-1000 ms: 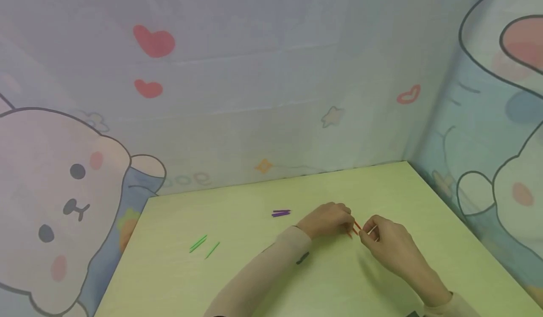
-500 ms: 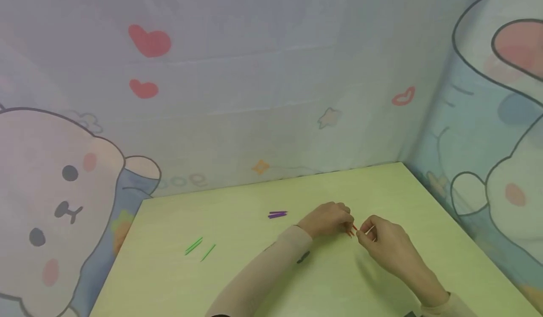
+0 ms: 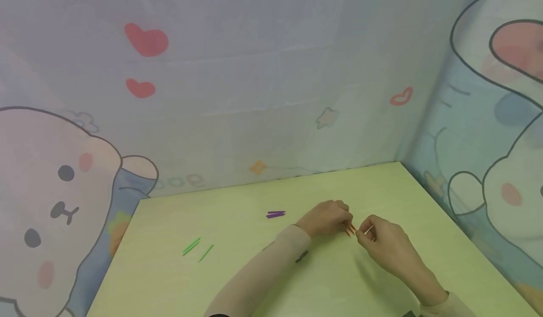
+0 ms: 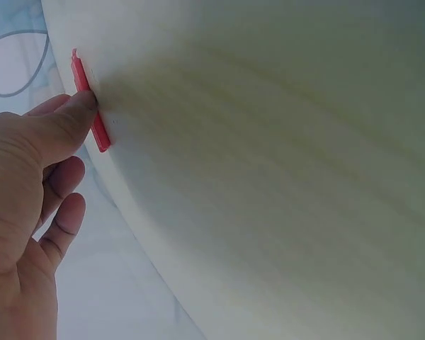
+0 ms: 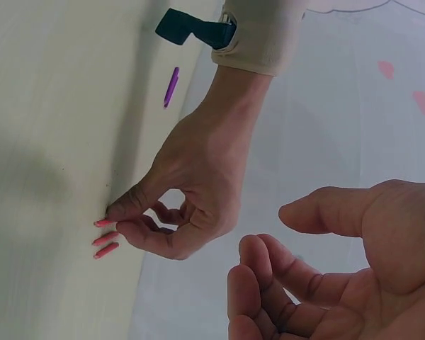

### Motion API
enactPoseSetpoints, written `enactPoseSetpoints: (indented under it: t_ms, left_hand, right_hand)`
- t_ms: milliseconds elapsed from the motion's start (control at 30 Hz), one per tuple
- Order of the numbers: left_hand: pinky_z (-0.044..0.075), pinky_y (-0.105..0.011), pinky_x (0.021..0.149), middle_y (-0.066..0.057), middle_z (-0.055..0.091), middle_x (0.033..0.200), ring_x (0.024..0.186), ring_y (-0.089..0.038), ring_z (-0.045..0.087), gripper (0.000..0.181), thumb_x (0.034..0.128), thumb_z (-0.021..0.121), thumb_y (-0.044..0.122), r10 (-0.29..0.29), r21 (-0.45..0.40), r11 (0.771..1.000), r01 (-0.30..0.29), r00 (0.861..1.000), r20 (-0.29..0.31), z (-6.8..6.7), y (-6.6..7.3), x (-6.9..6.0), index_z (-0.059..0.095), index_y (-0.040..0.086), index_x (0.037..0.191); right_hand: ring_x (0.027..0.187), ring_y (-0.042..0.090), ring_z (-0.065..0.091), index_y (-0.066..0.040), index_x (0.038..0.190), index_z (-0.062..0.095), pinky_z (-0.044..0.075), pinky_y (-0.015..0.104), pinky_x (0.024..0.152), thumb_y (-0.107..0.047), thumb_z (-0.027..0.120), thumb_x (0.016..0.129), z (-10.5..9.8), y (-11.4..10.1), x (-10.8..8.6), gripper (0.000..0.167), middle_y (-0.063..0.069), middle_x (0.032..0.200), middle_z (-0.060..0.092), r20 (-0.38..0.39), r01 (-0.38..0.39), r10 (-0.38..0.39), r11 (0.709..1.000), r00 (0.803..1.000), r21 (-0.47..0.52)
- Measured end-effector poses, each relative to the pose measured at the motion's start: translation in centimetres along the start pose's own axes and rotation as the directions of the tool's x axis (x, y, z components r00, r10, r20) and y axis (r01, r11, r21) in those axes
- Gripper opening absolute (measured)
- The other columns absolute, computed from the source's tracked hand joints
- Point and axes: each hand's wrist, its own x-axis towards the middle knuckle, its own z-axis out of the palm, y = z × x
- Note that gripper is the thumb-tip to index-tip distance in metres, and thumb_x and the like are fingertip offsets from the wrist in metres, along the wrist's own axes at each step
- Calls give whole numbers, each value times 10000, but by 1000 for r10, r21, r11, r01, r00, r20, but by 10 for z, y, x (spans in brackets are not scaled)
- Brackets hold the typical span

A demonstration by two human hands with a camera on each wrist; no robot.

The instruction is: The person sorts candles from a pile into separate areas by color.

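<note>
My left hand (image 3: 328,218) reaches to the right side of the table. Its thumb and fingers pinch a red candle (image 4: 99,127) with a short wick, close to the tabletop. Two more red candles (image 5: 105,245) lie side by side just below it in the right wrist view. In the head view the left hand partly covers these candles. My right hand (image 3: 388,244) hovers just right of them. The right wrist view shows a gap between its thumb and bent fingers, with nothing held.
Purple candles (image 3: 275,214) lie together at the back middle of the pale yellow table (image 3: 237,279). Several green candles (image 3: 192,246) lie at the left. A patterned cloth backdrop (image 3: 237,71) rises along the table's back edge and right side.
The red candles showing between the hands have shifted slightly and now lie more evenly together beside the left fingers. Both hands stay nearly in place. The head view has turned a little to the right.
</note>
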Motion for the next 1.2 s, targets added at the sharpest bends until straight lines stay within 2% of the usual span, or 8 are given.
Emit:
enactPoseSetpoints:
  t_ms: [200, 400, 767, 900, 1067, 1200]
  left_hand:
    - [474, -161, 755, 104, 633, 890, 867, -47, 586, 93, 1013, 848, 204, -7, 21, 1000, 6, 1000, 11, -3, -2, -3, 777, 225, 956]
    - [477, -165, 749, 89, 652, 900, 865, -57, 603, 87, 1008, 828, 139, -38, 7, 999, 37, 999, 21, -8, -3, -6, 789, 209, 976]
    - [494, -133, 783, 108, 691, 933, 886, -26, 621, 33, 1010, 852, 202, -74, 21, 997, 73, 996, 44, -15, -6, -12, 825, 221, 1013]
    - [507, -144, 800, 104, 696, 933, 900, -32, 637, 49, 1000, 866, 251, -90, 28, 996, 89, 995, 38, -24, -8, -20, 831, 218, 1008]
    - [527, -155, 843, 102, 696, 931, 927, -47, 660, 76, 994, 869, 276, -114, 34, 993, 114, 993, 0, -37, -11, -34, 818, 220, 1001]
    - [517, -158, 841, 95, 690, 922, 916, -58, 646, 82, 999, 862, 270, -146, -17, 989, 146, 989, -37, -49, -15, -48, 806, 209, 1002]
  right_hand:
    - [657, 144, 591, -70, 1042, 706, 481, 307, 559, -189, 715, 1053, 0, -1, 1, 120, -16, 811, 683, 2, 10, -10, 1000, 1000, 1]
    - [657, 144, 599, -80, 1034, 711, 489, 315, 568, -194, 713, 1047, 1, -2, 3, 114, -17, 802, 689, -3, 19, -19, 1000, 1000, -3]
    - [631, 149, 577, -81, 1037, 704, 461, 307, 538, -180, 688, 1042, 2, -2, 6, 100, -25, 799, 684, 11, 22, -22, 1000, 1000, 7]
    - [633, 149, 574, -74, 1031, 705, 461, 304, 544, -166, 688, 1034, 3, -3, 8, 94, -20, 796, 677, 9, 28, -28, 1000, 1000, 6]
    - [641, 147, 576, -67, 1047, 707, 462, 309, 543, -172, 688, 1034, 4, 0, 10, 108, -19, 806, 675, 11, 26, -26, 1000, 1000, -4]
    - [647, 147, 581, -64, 1047, 707, 465, 312, 548, -163, 683, 1033, 3, 3, 10, 103, -19, 804, 679, 7, 24, -24, 1000, 1000, -8]
